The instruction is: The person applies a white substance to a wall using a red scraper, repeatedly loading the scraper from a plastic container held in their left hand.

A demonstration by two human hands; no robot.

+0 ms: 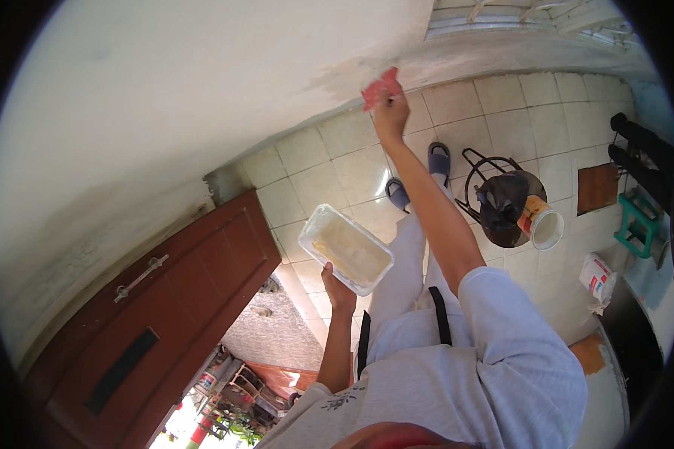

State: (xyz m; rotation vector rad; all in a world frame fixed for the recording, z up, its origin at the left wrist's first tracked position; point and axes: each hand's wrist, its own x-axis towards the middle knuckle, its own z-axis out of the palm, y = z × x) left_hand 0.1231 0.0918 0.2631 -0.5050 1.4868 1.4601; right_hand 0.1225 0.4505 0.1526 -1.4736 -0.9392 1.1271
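Observation:
My right hand (391,118) is stretched out to the wall and closed on a red, flat putty spreader (382,86). The spreader is against or very close to the white wall (225,71), near a damp, patchy stretch; whether it touches, I cannot tell. In my left hand (339,292) is a rectangular, clear-white plastic tub (319,217), gripped at its near side in front of my body. Pale, creamy paste (352,251) coats its bottom, with a yellowish streak along one side.
A brown door (187,322) stands open at left. On the tiled floor (502,105), right of my slippers (439,159), a round stool (502,232) bears a dark bag (505,193) and a plastic bucket (548,228). Farther right are a green stool (636,224) and a white-red bag (597,277).

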